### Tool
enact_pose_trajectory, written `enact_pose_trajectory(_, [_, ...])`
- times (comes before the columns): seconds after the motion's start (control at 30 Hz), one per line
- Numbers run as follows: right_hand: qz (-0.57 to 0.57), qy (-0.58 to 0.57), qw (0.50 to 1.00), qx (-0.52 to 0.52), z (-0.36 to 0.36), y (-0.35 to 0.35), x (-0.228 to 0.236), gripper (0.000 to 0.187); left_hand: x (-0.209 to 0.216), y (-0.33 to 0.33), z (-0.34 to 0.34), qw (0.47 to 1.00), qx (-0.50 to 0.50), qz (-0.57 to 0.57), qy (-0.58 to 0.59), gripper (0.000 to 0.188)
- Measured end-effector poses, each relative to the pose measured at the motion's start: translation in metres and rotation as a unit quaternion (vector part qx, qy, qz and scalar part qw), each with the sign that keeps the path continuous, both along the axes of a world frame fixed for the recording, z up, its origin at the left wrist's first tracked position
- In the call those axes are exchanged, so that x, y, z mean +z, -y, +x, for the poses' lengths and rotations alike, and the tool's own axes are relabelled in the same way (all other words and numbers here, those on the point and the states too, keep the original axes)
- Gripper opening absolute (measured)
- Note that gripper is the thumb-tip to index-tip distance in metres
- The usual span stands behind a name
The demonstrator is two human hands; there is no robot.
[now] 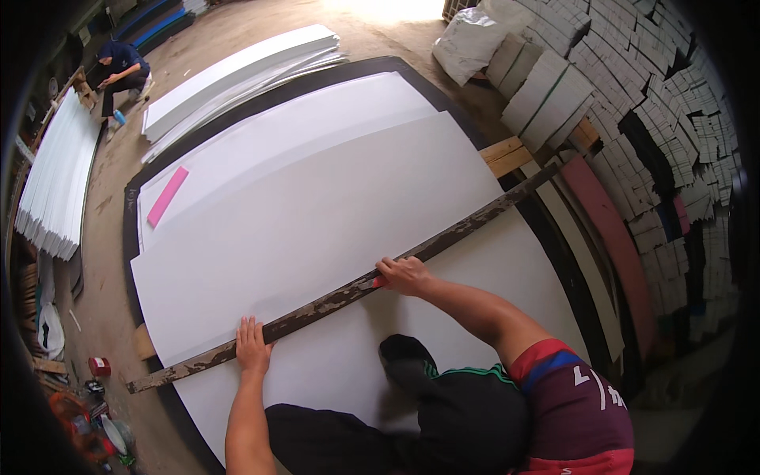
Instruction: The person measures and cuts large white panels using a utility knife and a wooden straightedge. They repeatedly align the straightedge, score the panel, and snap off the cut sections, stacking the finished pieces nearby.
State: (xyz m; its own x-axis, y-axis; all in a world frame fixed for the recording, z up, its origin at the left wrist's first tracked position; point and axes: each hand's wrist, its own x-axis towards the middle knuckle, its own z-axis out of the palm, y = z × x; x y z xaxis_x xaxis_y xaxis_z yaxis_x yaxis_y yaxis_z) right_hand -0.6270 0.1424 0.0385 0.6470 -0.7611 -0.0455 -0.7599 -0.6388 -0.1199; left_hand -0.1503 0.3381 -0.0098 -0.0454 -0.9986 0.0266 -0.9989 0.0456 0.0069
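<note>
A long, dark, worn straight bar (324, 305) lies slantwise across large white sheets (317, 198), reaching past them on both sides. My left hand (253, 347) rests flat on the sheet and the bar's left part, its fingers stretched out. Near the bar's middle, my right hand (404, 275) is closed round a small red tool (380, 282) held against the bar's near edge. Most of that tool is hidden by the fingers, so its exact kind is unclear. A pink strip (168, 195) lies on the sheets at the far left.
My knee in black trousers (404, 356) is on the sheet. Black sheets stick out beneath the white ones. White stacks (237, 75) lie beyond, and more sheets (59, 174) stand left, near a crouching person (120, 70). Bundled blocks (617, 71) pile up right; a red roll (100, 366) sits lower left.
</note>
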Motion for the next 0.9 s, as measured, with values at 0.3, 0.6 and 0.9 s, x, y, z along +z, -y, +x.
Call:
enact_pose_trajectory(0.3, [-0.064,0.043,0.997,0.017,0.016,0.062,0.028,0.052,0.044,0.065,0.022,0.999,-0.002,-0.017,-0.043,0.068])
enact_pose_trajectory(0.6, [-0.014,0.059,0.998,-0.008,0.031,0.106,0.014,0.052,0.041,0.113,0.037,0.998,-0.019,0.024,-0.062,0.07])
enact_pose_trajectory(0.9, [0.024,0.047,0.999,0.008,0.03,0.118,0.028,0.07,0.026,0.12,0.06,0.998,-0.033,0.026,-0.042,0.101])
